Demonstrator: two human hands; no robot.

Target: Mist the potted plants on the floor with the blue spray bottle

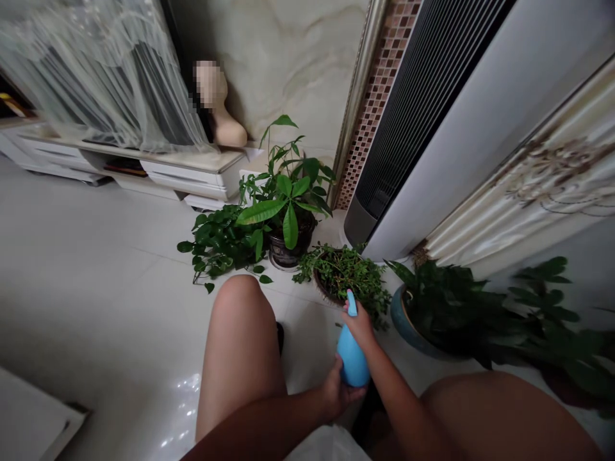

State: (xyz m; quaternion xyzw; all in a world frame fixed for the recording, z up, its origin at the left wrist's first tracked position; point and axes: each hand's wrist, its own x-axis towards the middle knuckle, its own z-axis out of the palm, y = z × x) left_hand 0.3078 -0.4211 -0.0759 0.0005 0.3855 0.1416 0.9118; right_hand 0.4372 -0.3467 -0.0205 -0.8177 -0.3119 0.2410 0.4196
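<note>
A blue spray bottle (352, 358) is held between both hands in front of my knees. My left hand (337, 392) cups its rounded base from below, fingers wrapped on it. My right hand (359, 325) grips its upper part near the pink-tipped nozzle (350, 296), which points at a small-leaved plant in a brown pot (348, 274). Just right of that stands a dark-leaved plant in a blue pot (406, 323). Farther back are a tall broad-leaved plant in a dark pot (287, 246) and a trailing ivy-like plant (218, 243).
My bare knees (240, 333) frame the bottle on a glossy white tiled floor (96, 288). A tall white floor-standing unit (432, 128) and a curtain (528, 186) stand at the right. A low white cabinet (182, 173) runs along the back left wall.
</note>
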